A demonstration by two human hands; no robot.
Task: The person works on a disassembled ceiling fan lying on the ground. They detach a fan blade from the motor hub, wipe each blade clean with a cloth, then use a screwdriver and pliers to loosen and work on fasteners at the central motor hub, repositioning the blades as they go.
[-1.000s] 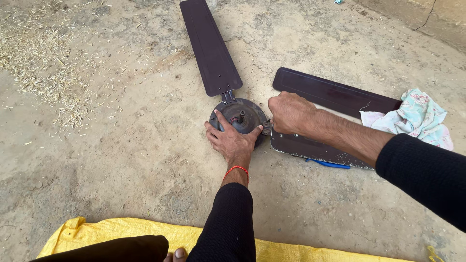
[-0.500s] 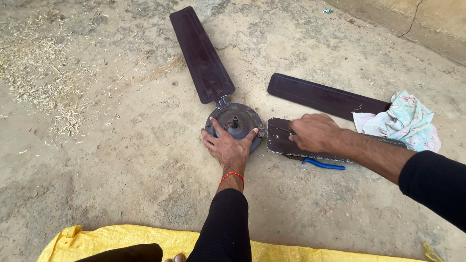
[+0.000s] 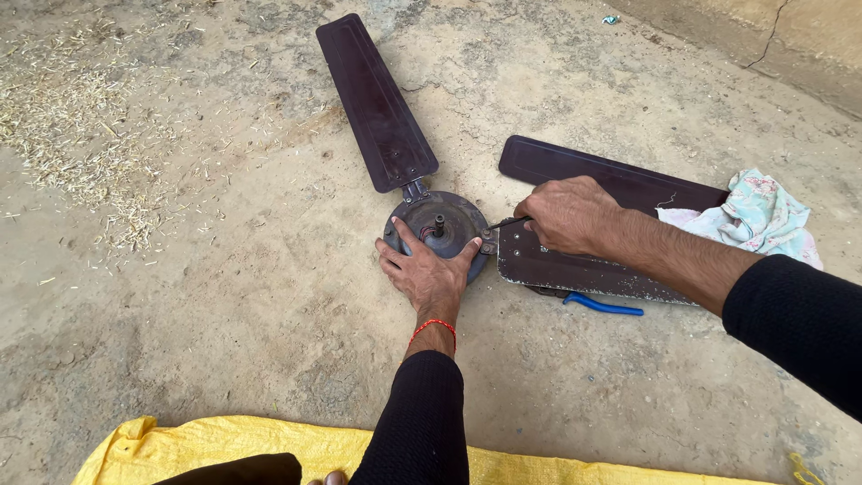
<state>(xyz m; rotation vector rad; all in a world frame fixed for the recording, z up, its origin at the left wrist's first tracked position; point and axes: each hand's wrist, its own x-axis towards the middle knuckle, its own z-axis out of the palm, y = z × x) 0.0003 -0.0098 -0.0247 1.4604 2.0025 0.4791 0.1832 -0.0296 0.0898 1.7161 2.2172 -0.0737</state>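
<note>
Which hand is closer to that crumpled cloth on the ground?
Right. The right hand works by the fan blades, closer to the cloth. The left hand presses on the fan motor hub, farther off.

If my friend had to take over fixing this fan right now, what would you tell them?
Left hand: flat on the round fan motor, pressing it to the ground.
Right hand: gripping a thin dark tool whose tip points at the bracket on the motor's right side.
One fan blade is joined to the motor, pointing away. Two loose blades lie stacked to the right, under the right hand. A blue-handled tool pokes out beneath them. A crumpled cloth sits on the far end.
Done: one blade on. Left: the loose blades are not joined.
</note>
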